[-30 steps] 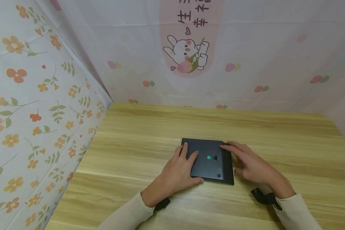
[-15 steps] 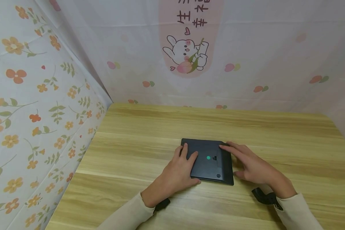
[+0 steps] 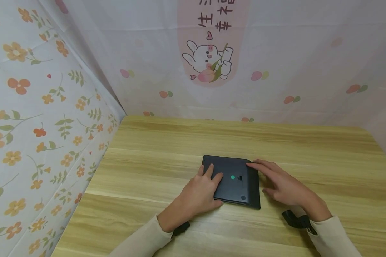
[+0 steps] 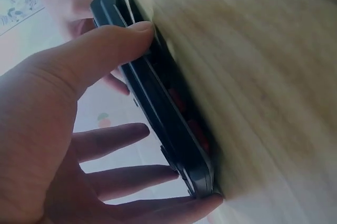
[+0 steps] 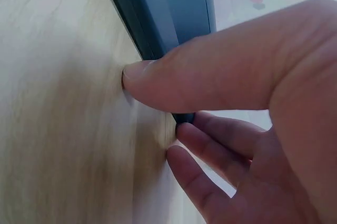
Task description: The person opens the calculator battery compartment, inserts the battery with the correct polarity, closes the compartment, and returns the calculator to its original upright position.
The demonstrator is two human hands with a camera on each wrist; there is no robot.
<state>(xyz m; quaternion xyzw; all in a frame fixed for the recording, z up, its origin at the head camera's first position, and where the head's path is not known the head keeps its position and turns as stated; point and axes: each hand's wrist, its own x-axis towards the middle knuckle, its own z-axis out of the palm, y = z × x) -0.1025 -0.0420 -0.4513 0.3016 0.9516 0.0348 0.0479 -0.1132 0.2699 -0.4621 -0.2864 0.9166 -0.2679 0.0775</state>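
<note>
A dark calculator (image 3: 226,184) lies face down on the wooden table, its back with a green round sticker and a small latch upward. Red keys (image 4: 197,133) show under its near side in the left wrist view. My left hand (image 3: 199,192) grips its left part, thumb at the near edge and fingers spread over the back and left end. My right hand (image 3: 284,185) is at the right end. Its index finger touches the far right corner, while the thumb is low beside the right edge; in the right wrist view the thumb (image 5: 200,79) covers part of the calculator.
The wooden table (image 3: 148,171) extends around the calculator. A floral cloth (image 3: 51,117) hangs on the left and a white cloth with a rabbit print (image 3: 209,57) stands behind. Black straps (image 3: 296,219) sit at both wrists.
The calculator has shifted very slightly toward me. My left fingers have slid a little nearer across its back, and the right thumb has moved slightly off the right edge.
</note>
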